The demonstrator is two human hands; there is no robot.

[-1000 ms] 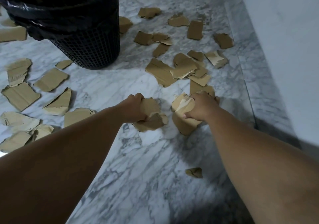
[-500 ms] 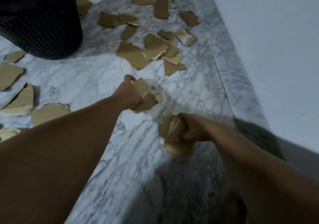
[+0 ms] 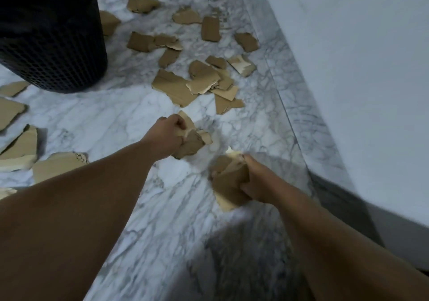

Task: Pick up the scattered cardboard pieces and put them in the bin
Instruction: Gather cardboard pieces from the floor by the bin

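left hand [image 3: 166,135], right hand [image 3: 260,182] gripping cardboard [image 3: 228,180], wall [image 3: 348,68] near right

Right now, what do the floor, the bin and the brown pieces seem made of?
The white grey-veined floor looks like polished marble or marble-look tile: irregular veins. The black round bin seems plastic or metal mesh: gridded holes. The brown torn pieces look like matte cardboard: ragged edges, pale inner layers.
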